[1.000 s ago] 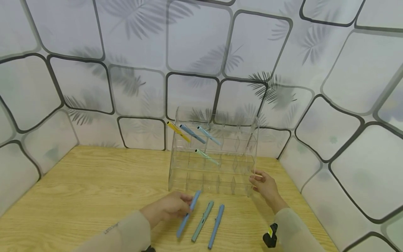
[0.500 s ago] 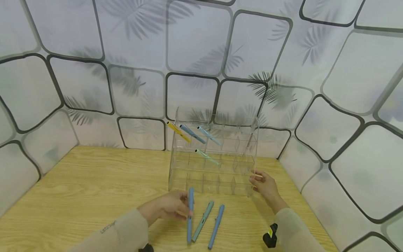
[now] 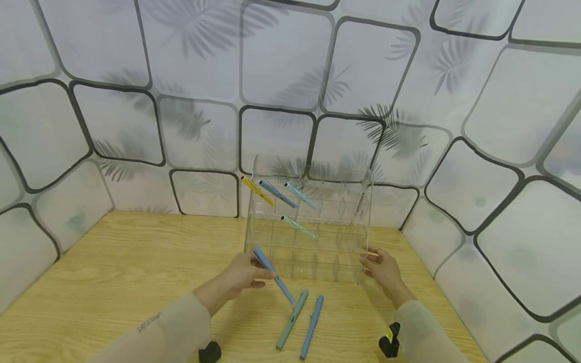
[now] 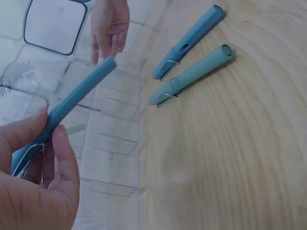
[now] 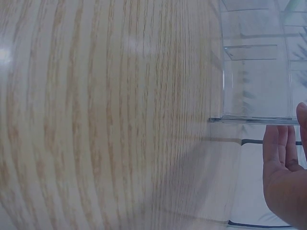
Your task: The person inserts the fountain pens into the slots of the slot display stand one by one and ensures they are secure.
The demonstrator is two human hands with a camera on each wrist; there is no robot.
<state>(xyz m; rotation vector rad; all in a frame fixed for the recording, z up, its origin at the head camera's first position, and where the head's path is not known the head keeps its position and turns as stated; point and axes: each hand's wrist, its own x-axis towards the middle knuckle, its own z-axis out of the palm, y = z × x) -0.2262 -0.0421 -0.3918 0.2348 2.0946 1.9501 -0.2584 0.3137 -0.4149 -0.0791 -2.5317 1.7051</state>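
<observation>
A blue pen (image 3: 284, 290) with a wire clip slants in my left hand (image 3: 239, 276), pinched between thumb and fingers in front of the clear acrylic display rack (image 3: 303, 269). In the left wrist view, the thumb and fingers hold this blue pen (image 4: 79, 96) near its clip. My right hand (image 3: 384, 270) is at the rack's right side, fairly straight fingers against the outer face of the side panel (image 5: 261, 119). On the table before the rack lie a green pen (image 3: 292, 320) and another blue pen (image 3: 311, 326), side by side.
Upper rack tiers hold a yellow pen (image 3: 257, 190), a dark blue pen (image 3: 278, 193) and a light blue pen (image 3: 301, 195). A pale green pen (image 3: 297, 226) rests one tier lower. The wood-grain table (image 3: 150, 262) meets patterned walls (image 3: 199, 131) behind and beside it.
My left hand has moved up toward the rack and turned the blue pen, so its upper end now leans left. The right hand has stayed in place.
</observation>
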